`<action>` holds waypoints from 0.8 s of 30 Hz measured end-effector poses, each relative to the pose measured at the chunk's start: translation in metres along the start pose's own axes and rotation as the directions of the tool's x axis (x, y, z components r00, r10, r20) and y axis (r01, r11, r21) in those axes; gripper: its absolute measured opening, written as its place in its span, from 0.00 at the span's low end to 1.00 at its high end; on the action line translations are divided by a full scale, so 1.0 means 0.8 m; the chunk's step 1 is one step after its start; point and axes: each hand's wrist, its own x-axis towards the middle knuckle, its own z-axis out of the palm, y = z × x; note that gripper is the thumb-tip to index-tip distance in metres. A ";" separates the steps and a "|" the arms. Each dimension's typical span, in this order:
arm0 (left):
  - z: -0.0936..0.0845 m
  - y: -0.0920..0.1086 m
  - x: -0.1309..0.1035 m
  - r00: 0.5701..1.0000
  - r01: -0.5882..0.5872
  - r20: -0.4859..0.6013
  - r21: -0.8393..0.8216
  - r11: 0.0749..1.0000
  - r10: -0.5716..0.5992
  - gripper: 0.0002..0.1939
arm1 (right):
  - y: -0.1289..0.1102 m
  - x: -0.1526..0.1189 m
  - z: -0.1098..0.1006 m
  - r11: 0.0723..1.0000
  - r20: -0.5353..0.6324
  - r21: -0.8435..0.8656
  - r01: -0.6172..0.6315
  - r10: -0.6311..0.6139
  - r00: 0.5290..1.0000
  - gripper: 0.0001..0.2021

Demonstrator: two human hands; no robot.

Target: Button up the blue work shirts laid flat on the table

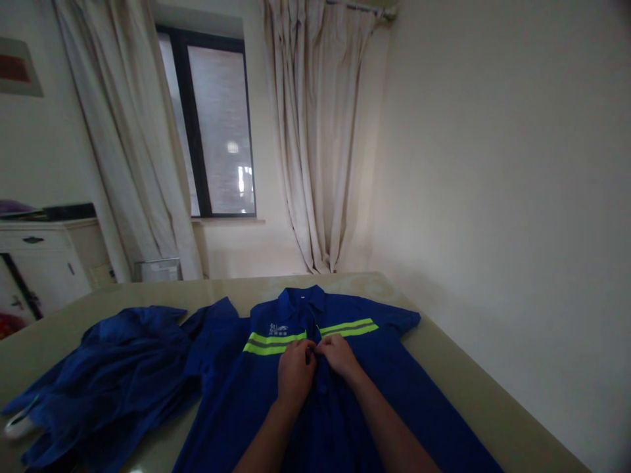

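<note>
A blue short-sleeved shirt [394, 374] with yellow-green stripes across the chest lies spread on the table, collar away from me. White lettering shows on its left chest as I see it. My left hand [296, 368] pinches the front placket at stripe height. Close against it, my right hand [339, 355] grips the opposite edge of the opening, fingertips nearly meeting. A button shows on the placket below my hands. Whatever lies between the fingertips is too small to make out.
A crumpled blue garment [123, 374] lies on the table [444, 351] at the left, beside a white object [20, 426]. A wall borders the right side. Behind stand curtains, a window [221, 131] and a white cabinet [44, 263].
</note>
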 end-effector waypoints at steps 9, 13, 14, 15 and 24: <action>0.002 -0.007 0.002 0.998 -0.029 0.057 0.019 0.999 0.028 0.14 | 0.009 0.024 -0.001 0.976 0.162 0.192 -0.100 0.069 0.984 0.08; 0.001 -0.006 0.001 0.997 -0.050 0.061 0.047 0.998 0.047 0.14 | 0.013 0.027 -0.002 0.973 0.186 0.210 -0.097 0.058 0.981 0.06; 0.001 -0.004 0.000 0.997 -0.059 0.058 0.058 0.997 0.055 0.14 | 0.014 0.029 -0.002 0.974 0.190 0.208 -0.091 0.051 0.980 0.06; 0.000 -0.002 -0.001 0.997 -0.067 0.054 0.071 0.995 0.063 0.13 | 0.015 0.030 -0.002 0.975 0.192 0.205 -0.083 0.043 0.980 0.06; 0.000 0.009 -0.011 0.998 -0.068 0.032 0.215 0.974 0.063 0.10 | 0.012 0.012 -0.004 0.989 0.072 0.132 0.072 -0.082 0.994 0.08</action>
